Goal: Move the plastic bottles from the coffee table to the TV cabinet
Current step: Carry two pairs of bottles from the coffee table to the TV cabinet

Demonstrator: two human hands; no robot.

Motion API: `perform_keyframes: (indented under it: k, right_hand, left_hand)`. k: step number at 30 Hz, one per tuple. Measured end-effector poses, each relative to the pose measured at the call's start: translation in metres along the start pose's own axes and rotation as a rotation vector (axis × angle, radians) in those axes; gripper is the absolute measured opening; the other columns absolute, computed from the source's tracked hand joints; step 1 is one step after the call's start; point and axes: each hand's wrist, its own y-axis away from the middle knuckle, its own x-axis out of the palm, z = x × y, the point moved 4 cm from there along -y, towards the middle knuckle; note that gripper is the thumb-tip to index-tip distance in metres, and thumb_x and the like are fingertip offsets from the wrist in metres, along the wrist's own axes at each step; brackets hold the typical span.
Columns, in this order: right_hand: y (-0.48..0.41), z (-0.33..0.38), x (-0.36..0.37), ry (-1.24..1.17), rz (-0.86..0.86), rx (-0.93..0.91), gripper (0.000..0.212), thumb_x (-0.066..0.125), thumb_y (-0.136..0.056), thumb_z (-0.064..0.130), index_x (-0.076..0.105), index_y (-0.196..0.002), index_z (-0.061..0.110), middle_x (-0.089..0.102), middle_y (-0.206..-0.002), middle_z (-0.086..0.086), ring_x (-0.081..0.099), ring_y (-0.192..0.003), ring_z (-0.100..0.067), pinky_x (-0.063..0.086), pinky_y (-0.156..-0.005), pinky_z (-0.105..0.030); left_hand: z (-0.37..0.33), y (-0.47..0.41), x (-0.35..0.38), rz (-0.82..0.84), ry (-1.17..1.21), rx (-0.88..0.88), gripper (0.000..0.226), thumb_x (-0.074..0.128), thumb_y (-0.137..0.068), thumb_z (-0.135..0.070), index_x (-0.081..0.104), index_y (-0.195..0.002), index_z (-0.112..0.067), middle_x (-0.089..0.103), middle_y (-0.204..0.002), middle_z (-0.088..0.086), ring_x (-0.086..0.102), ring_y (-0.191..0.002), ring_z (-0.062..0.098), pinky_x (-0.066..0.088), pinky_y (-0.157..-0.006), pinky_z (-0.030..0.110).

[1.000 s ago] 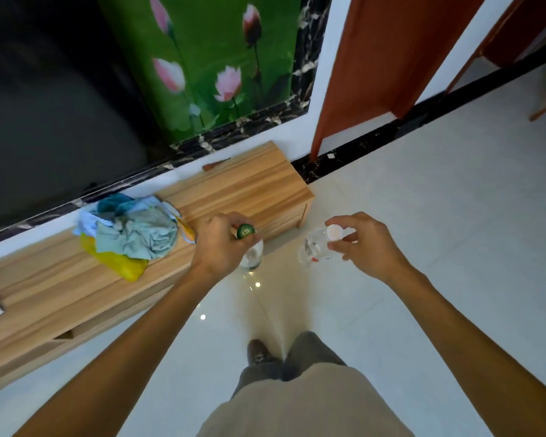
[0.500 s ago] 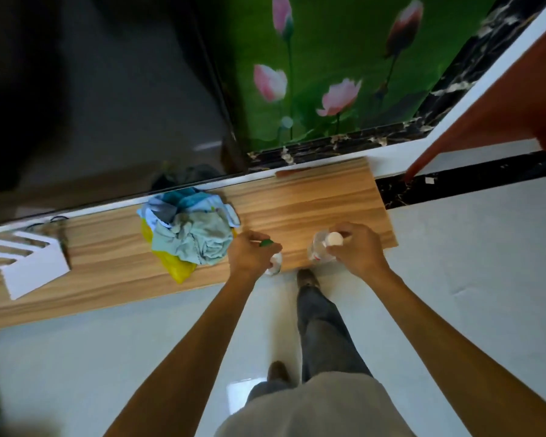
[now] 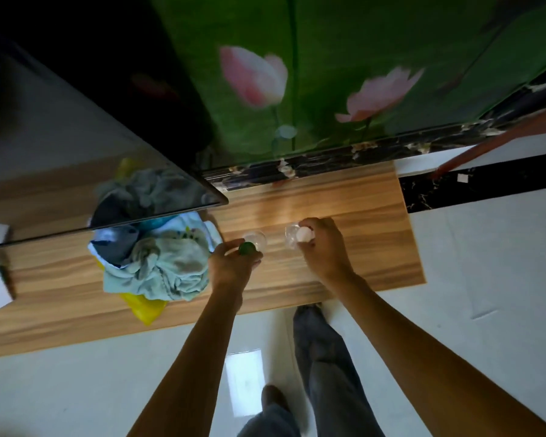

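Seen from straight above, the wooden TV cabinet (image 3: 369, 216) runs across the view. My left hand (image 3: 229, 268) grips a clear plastic bottle with a green cap (image 3: 255, 239) at its neck, held upright over the cabinet top. To its right, my right hand (image 3: 323, 247) grips a second clear bottle with a white cap (image 3: 292, 236) the same way. Whether the bottles touch the wood I cannot tell. The two bottles stand a short gap apart.
A pile of pale cloths on a yellow bag (image 3: 158, 263) lies on the cabinet just left of my left hand. The black TV screen (image 3: 85, 146) overhangs the cabinet's back left. White tiled floor (image 3: 486, 310) lies in front, with my legs on it.
I have stepped up to the cabinet. Both hands moved forward from the cabinet's front edge to over the middle of its top, each still holding its bottle.
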Motion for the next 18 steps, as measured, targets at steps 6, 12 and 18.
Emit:
perform_keyframes:
  k: [6, 12, 18]
  right_hand:
    - [-0.054, -0.01, 0.027, 0.058, 0.026, -0.045, 0.041, 0.065, -0.086, -0.006, 0.064, -0.121, 0.015, 0.055, -0.126, -0.01, 0.061, -0.11, -0.026, 0.05, -0.091, -0.026]
    - [-0.071, -0.017, 0.043, 0.207, 0.111, -0.104, 0.048, 0.063, -0.086, -0.006, 0.061, -0.128, 0.018, 0.055, -0.131, -0.007, 0.061, -0.114, -0.027, 0.051, -0.097, -0.034]
    - [-0.072, -0.01, 0.044, 0.394, 0.225, -0.251, 0.057, 0.06, -0.09, -0.003, 0.05, -0.141, 0.02, 0.052, -0.139, -0.008, 0.057, -0.122, -0.028, 0.05, -0.1, -0.038]
  left_hand:
    - [0.003, -0.052, 0.015, 0.042, -0.102, 0.049, 0.048, 0.082, -0.071, 0.008, 0.065, -0.113, -0.007, 0.072, -0.096, 0.014, 0.072, -0.096, 0.034, 0.058, -0.093, 0.047]
    - [0.013, -0.078, 0.025, 0.087, -0.243, 0.036, 0.064, 0.083, -0.065, 0.012, 0.065, -0.124, -0.007, 0.072, -0.111, 0.015, 0.067, -0.1, 0.026, 0.053, -0.089, 0.035]
    - [0.009, -0.069, 0.019, 0.109, -0.257, 0.071, 0.077, 0.086, -0.068, 0.0, 0.057, -0.139, -0.01, 0.067, -0.125, 0.016, 0.065, -0.116, 0.032, 0.052, -0.104, 0.047]
